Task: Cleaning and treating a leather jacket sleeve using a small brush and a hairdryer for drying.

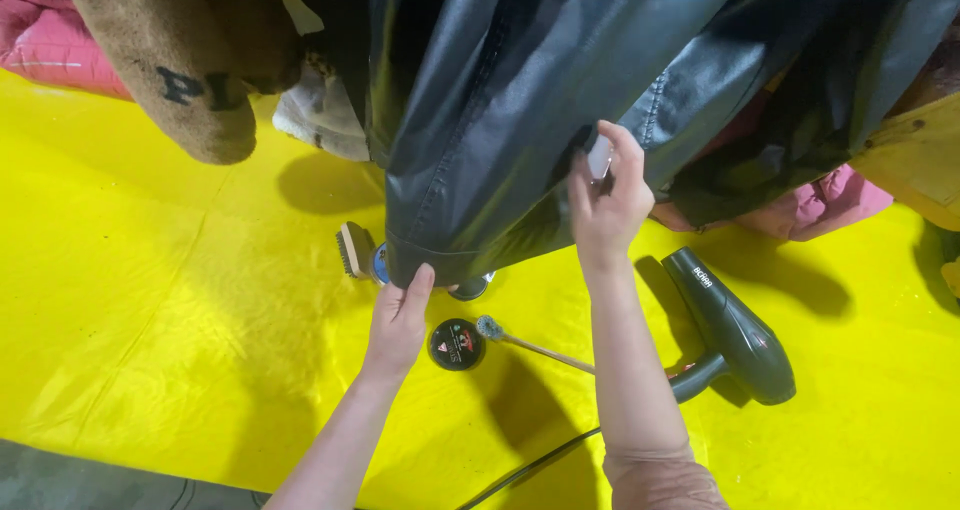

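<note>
A black leather jacket [520,90] hangs over a yellow sheet [150,270]. My left hand [398,320] grips the jacket's bottom hem from below. My right hand [605,195] is higher up on the jacket, pinching a small pale, shiny object [600,157] against the leather. I cannot tell what that object is. Below the hem, on the sheet, lie a round black tin [456,344] and a small wooden-handled dauber brush [520,342].
A wooden scrub brush [352,249] and a blue-rimmed lid [380,263] lie by the hem. A black hair dryer [735,328] with its cord [530,465] lies at right. A brown fuzzy garment [170,60], pink bags [50,40] and other clothes hang or lie behind.
</note>
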